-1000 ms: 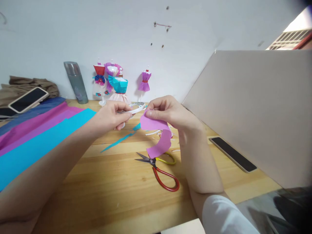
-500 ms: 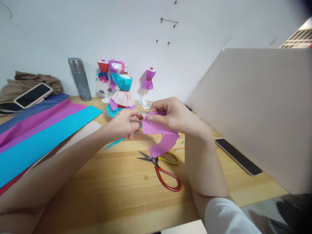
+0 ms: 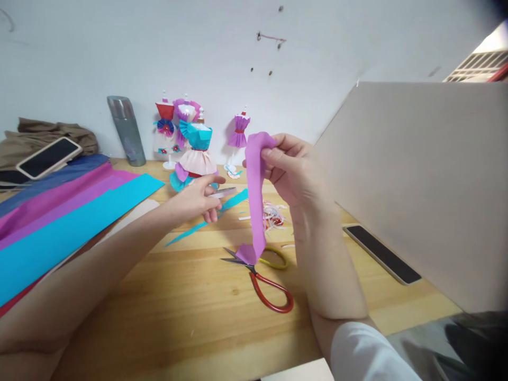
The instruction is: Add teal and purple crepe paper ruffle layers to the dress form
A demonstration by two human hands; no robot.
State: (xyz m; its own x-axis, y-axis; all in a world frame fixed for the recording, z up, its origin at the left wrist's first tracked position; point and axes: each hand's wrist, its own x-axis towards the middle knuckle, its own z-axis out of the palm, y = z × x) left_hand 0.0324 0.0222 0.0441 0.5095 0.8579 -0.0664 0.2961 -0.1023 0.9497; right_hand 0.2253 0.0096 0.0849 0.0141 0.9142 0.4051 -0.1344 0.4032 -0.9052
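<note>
My right hand [image 3: 291, 166] is raised over the table, pinching a purple crepe paper strip [image 3: 256, 196] between thumb and fingers. The strip folds over at the top and hangs down, its lower end curling in front of the scissors [image 3: 272, 291]. My left hand [image 3: 200, 198] is closed on a thin pale roll of tape [image 3: 224, 192], seen nearly edge-on; its index finger points outward. Below and beyond that hand lies a narrow turquoise paper strip [image 3: 194, 230]. The scissors, with one red and one yellow handle, lie with blades spread on the table.
Several small dress forms in paper dresses [image 3: 198, 140] stand by the wall, near a grey bottle [image 3: 129, 132]. Coloured paper sheets [image 3: 79, 222] and a phone [image 3: 50, 157] are at left. Paper scraps [image 3: 273, 214] lie behind the strip; another phone [image 3: 381, 254] lies right, by a pale panel [image 3: 416, 185].
My right hand has risen and turned, lifting the purple strip so that it hangs lengthwise. My left hand has drawn slightly away from the strip, and the pale roll shows more clearly.
</note>
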